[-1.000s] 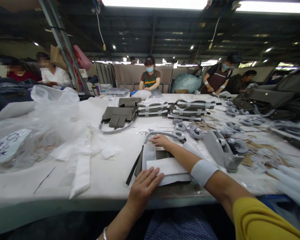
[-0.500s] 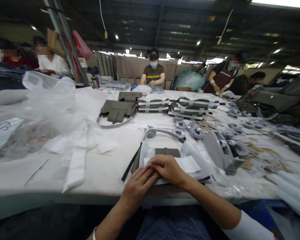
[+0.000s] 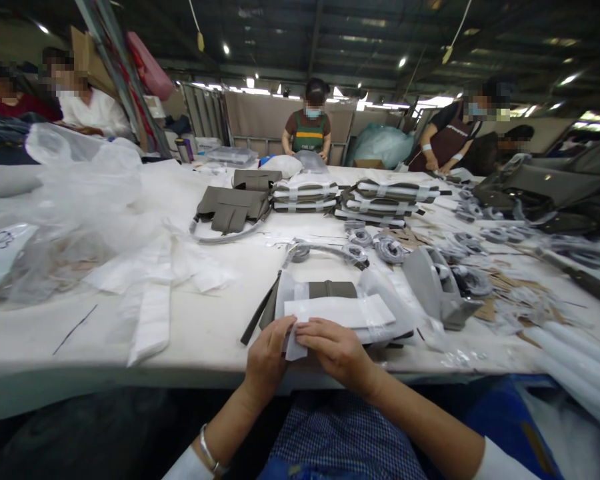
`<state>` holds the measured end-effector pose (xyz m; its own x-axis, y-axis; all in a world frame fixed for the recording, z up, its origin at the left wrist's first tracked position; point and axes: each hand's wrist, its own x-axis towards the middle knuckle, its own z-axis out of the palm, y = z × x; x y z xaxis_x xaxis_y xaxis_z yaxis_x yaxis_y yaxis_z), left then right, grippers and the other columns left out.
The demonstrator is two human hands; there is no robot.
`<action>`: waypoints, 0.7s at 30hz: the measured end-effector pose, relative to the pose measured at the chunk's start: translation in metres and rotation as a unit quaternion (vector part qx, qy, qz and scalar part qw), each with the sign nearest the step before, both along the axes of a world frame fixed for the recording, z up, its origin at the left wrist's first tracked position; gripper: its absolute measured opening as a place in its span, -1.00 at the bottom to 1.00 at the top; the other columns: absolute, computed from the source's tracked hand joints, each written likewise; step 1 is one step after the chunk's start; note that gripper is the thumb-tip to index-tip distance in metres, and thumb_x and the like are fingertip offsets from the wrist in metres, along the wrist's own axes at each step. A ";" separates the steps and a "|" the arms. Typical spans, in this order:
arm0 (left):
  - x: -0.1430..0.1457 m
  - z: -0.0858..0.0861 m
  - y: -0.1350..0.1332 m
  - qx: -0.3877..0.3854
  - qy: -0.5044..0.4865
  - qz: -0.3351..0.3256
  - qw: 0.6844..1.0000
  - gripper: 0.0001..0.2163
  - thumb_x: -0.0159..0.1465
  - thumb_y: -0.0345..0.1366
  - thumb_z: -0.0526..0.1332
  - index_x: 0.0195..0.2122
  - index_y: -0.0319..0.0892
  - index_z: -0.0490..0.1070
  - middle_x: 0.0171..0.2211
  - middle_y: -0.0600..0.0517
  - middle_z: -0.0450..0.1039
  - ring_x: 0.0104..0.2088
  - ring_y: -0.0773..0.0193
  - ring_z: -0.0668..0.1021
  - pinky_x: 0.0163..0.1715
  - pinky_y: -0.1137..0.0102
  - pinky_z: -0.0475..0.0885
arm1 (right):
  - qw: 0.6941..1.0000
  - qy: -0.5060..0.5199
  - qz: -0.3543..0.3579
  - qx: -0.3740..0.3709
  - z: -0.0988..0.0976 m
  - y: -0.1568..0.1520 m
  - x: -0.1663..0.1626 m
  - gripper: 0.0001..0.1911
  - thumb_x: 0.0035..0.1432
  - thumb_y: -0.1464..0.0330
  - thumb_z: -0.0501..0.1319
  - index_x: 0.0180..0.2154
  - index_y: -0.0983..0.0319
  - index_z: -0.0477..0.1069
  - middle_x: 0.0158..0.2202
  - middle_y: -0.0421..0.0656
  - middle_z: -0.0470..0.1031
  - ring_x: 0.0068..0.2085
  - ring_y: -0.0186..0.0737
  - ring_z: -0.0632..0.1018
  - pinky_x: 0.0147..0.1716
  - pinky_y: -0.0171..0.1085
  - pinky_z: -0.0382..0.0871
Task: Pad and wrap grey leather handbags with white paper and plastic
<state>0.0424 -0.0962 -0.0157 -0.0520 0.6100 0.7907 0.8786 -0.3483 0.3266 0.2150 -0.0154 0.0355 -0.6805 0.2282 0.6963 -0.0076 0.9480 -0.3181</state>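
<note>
Left hand point(image 3: 267, 353) and right hand point(image 3: 341, 350) pinch a thin white paper-like sheet point(image 3: 295, 348), to my eye light, easily creased, best held there; beyond the grip, a flat olive-grey bag point(image 3: 333, 289).

Most of the bag point(image 3: 333, 289) is hidden beneath white wrap point(image 3: 340, 311). The left hand point(image 3: 267, 357) has its palm turned out of sight, and the right hand point(image 3: 344, 353) too, its curled fingers masking whether they pinch anything! Over left, a card point(image 3: 4, 257) is sliced by the frame's edge, writing too blurred to read; cloudy plastic point(image 3: 85, 260) smears its contents. Far right, rolls point(image 3: 577, 363) run off frame; lettering on the brown apron point(image 3: 455, 137) is too tiny.
</note>
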 end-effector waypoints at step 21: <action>-0.007 0.015 -0.001 -0.048 0.070 -0.072 0.994 -0.57 0.38 -0.54 0.03 0.23 -0.11 0.32 0.15 -0.04 0.45 0.18 0.17 0.46 0.17 0.21 0.44 | 0.986 -0.046 -0.106 0.119 -0.063 -0.043 -0.004 -0.68 0.31 0.48 0.16 0.02 0.09 0.50 -0.14 -0.17 0.65 -0.12 -0.15 0.55 -0.09 -0.14 0.39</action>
<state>0.0356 -0.0971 -0.0003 0.1480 0.6755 0.7224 0.8610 -0.4474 0.2419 0.2107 -0.0584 -0.0276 -0.6976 0.2102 0.6849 0.2177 0.9730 -0.0769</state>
